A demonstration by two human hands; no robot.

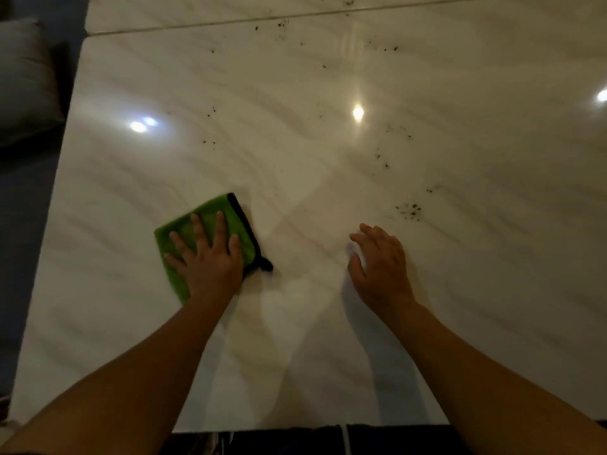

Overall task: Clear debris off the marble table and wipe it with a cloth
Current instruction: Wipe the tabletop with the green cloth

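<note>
A folded green cloth (213, 211) with a black edge lies on the white marble table (328, 323), left of centre. My left hand (207, 257) presses flat on it with spread, straight fingers. My right hand (381, 264) hovers or rests lightly on the bare marble to the right, fingers relaxed and holding nothing. Dark debris specks lie scattered over the far half of the table, with a cluster (409, 210) just beyond my right hand and more near the seam (282, 25) at the back.
A seam (197, 24) crosses the table top at the far end. The table's left edge runs diagonally, with a grey cushion (26, 77) and dark floor beyond it. Ceiling lights reflect off the glossy surface (358, 112).
</note>
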